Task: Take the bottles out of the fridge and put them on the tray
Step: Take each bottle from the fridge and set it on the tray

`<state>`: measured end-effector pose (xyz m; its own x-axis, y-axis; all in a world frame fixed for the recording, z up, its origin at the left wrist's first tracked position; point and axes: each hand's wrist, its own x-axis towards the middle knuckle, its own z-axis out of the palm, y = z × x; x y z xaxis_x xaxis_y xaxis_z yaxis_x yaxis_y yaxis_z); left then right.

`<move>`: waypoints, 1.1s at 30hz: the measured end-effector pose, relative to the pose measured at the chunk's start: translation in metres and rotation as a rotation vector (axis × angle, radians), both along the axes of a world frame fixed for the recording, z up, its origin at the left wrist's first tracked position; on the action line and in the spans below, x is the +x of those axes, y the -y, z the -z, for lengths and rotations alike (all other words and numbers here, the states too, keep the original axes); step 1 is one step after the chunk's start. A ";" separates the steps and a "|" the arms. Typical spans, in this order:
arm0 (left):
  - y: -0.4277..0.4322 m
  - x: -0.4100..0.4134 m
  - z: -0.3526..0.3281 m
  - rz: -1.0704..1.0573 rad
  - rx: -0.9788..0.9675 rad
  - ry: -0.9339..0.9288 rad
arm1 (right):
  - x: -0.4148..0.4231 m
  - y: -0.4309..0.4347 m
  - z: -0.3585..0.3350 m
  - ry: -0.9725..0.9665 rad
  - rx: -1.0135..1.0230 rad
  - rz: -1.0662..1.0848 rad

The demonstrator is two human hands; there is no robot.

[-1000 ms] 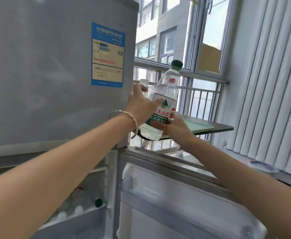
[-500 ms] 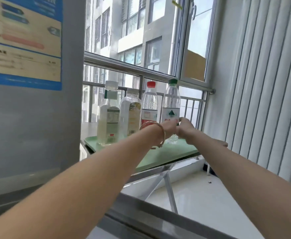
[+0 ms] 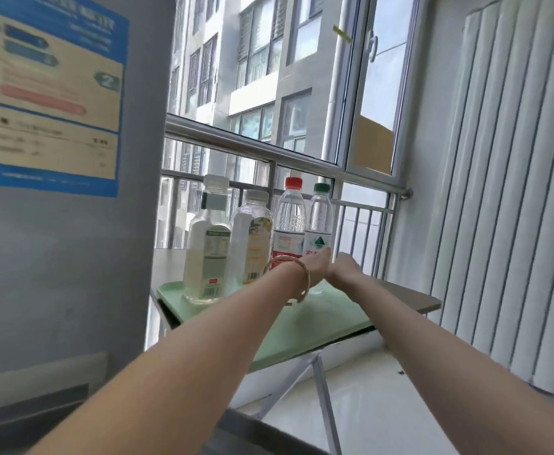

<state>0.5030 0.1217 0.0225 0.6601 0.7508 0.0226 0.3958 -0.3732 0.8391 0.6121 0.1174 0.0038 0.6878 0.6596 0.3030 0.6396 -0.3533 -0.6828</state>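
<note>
The green-capped bottle (image 3: 320,211) stands on the green tray (image 3: 318,323) on the desk (image 3: 417,302). The left hand (image 3: 316,267) and right hand (image 3: 344,269) meet at its base, and whether either grip is closed cannot be told. Its thin, smooth plastic probably dents, so the labelled waist is the best place to hold it.

On the fridge (image 3: 55,257), the blue sticker (image 3: 45,93) shows a readable "2"; the rest blurs.

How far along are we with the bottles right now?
Done: four bottles stand upright on the green tray: leftmost bottle, yellow-labelled bottle, red-capped bottle, green-capped bottle. In hand: the left hand and right hand sit at the green-capped bottle's foot; grip unclear. Left: the fridge interior is out of view, so remaining bottles cannot be judged.
</note>
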 end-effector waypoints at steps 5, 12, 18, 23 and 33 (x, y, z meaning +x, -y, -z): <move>0.017 -0.049 -0.006 0.018 0.316 -0.024 | -0.039 0.041 -0.013 0.210 0.143 -0.029; 0.060 -0.161 0.002 -0.134 0.602 -0.072 | -0.161 0.096 -0.014 0.327 0.137 -0.263; 0.087 -0.262 0.026 -0.205 0.579 -0.252 | -0.259 0.112 0.019 0.262 0.041 -0.420; 0.086 -0.341 0.062 -0.245 0.456 -0.384 | -0.337 0.106 0.065 0.239 -0.118 -0.531; 0.042 -0.449 0.215 -0.433 0.203 -0.720 | -0.450 0.048 0.214 0.180 -0.447 -0.861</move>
